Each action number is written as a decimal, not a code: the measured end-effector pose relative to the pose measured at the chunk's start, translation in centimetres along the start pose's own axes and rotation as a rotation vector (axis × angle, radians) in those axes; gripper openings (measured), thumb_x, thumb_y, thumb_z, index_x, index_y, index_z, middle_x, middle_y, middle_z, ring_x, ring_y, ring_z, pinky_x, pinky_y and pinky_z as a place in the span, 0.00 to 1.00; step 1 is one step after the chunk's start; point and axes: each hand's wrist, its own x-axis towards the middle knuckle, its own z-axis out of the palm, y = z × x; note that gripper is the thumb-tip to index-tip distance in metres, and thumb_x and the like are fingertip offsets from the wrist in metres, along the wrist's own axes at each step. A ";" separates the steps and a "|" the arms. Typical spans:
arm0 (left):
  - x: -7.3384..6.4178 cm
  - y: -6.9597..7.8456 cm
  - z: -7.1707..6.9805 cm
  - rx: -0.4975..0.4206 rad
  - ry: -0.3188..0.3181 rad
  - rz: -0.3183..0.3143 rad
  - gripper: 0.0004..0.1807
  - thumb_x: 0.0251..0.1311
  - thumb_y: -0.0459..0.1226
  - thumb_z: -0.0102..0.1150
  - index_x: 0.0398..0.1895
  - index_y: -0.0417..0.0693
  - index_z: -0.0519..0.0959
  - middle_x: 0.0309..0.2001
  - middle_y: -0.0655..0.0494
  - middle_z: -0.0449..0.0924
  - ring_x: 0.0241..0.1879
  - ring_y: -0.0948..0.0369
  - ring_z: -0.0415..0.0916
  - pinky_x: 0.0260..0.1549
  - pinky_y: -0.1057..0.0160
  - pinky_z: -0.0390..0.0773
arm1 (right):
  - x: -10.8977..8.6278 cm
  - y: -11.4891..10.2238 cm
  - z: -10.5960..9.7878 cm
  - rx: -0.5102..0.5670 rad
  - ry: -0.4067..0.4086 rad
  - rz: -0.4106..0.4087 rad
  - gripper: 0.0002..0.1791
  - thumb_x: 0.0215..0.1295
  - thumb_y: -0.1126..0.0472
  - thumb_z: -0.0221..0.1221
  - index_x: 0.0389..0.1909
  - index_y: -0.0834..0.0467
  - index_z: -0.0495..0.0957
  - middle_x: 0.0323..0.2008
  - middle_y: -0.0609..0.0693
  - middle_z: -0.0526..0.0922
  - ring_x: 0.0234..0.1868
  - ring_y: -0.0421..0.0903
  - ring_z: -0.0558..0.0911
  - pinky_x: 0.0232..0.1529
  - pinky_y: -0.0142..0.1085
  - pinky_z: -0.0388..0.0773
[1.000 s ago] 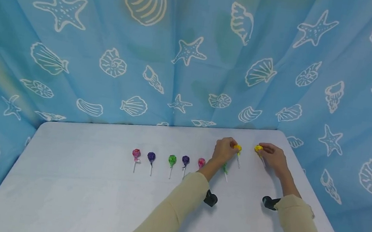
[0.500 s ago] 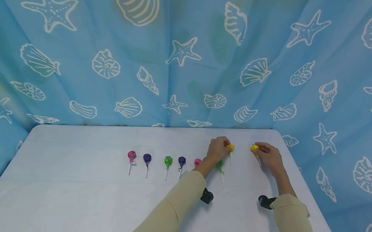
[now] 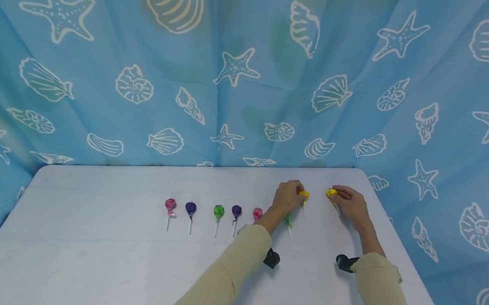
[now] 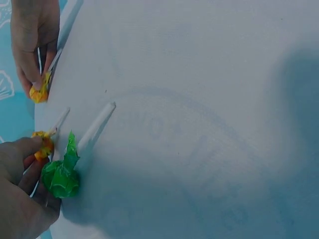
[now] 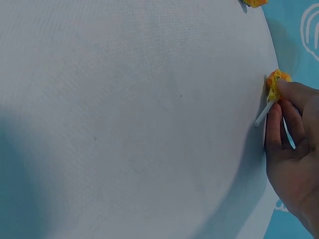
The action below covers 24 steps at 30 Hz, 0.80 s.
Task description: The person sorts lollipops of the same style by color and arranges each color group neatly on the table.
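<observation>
Toward the far right of the white table, my left hand pinches a yellow lollipop by its wrapped head, stick pointing toward me. My right hand pinches another yellow lollipop a short way to the right; the right wrist view shows thumb and fingers on its wrapper, with the white stick slanting down. A green lollipop lies just beside my left hand, partly behind the left wrist in the head view. A pink lollipop is partly covered by my left forearm.
Left of my arm, a row holds a purple lollipop, a green lollipop, another purple lollipop and a pink lollipop. A blue shell-print curtain stands behind the table and along its sides.
The whole head view has shifted slightly, so the table things appear further left. Both hands keep their hold on the yellow lollipops, with little movement over the table.
</observation>
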 end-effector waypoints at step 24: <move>0.2 -0.1 -0.5 -0.037 -0.039 0.017 0.12 0.63 0.36 0.67 0.49 0.46 0.82 0.43 0.56 0.81 0.43 0.61 0.74 0.45 0.67 0.77 | -0.3 -0.1 -0.1 0.023 -0.001 0.018 0.24 0.75 0.62 0.53 0.68 0.65 0.69 0.66 0.65 0.70 0.66 0.61 0.70 0.66 0.49 0.67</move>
